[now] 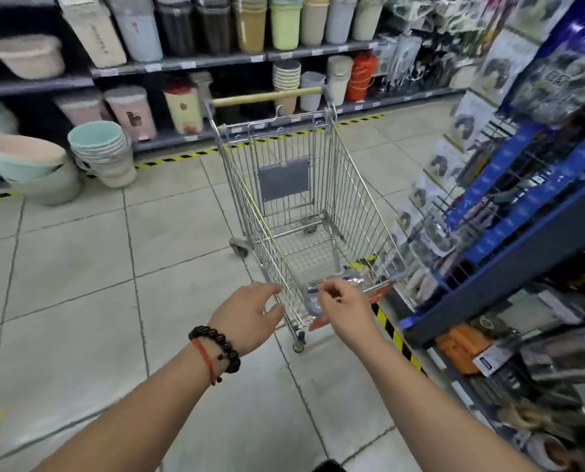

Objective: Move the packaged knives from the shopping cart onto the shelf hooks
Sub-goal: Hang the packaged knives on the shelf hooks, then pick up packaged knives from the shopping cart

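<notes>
A wire shopping cart (304, 185) stands on the tiled floor with its near end toward me. A packaged knife (313, 301) with a clear blister and orange card lies at the cart's near end. My right hand (343, 310) reaches over the near rim, its fingers curled at the top of that package; whether they pinch it I cannot tell. My left hand (246, 316) hovers beside the cart's near left corner with fingers spread and holds nothing. The blue shelf with hooks (509, 199) rises to the right, hung with several packaged items.
Plastic bins and basins (102, 155) are stacked on the floor and on shelves at the left and back. Yellow-black hazard tape (398, 338) lines the base of the shelves. Lower right shelves hold packaged goods (464, 345). Open tiled floor (80, 284) lies left of the cart.
</notes>
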`<state>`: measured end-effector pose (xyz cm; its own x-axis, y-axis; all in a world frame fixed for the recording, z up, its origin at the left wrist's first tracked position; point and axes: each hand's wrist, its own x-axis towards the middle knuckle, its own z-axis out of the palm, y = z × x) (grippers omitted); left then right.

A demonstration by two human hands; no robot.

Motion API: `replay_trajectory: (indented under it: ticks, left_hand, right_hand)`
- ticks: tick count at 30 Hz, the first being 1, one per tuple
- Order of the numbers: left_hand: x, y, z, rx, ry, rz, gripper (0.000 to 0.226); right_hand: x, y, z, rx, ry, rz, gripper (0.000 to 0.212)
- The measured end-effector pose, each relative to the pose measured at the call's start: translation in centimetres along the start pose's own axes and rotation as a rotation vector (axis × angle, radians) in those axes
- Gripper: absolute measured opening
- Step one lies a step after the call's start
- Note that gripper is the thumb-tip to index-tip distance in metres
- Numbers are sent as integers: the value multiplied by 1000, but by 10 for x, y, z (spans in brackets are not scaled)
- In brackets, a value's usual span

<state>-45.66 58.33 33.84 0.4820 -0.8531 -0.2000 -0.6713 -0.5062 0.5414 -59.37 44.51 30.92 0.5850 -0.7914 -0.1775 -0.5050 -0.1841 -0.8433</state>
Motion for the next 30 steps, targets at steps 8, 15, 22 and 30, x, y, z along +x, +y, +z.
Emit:
replay_trajectory:
  ticks: [8,15,22,30]
  left_hand:
    - [112,-27,-16,26,-150,114,41]
    - [233,-55,-55,105,-256,103,38]
    - [340,-35,-47,108,-428,211,41]
    - [448,-15,15,100,-739,349,38]
  right_hand:
    - [93,9,29,88,136,130,17]
    - [209,-3,76,254,144,267,14]
    - [269,-1,48,299,297,392,14]
    - [301,36,48,362,582,719,10]
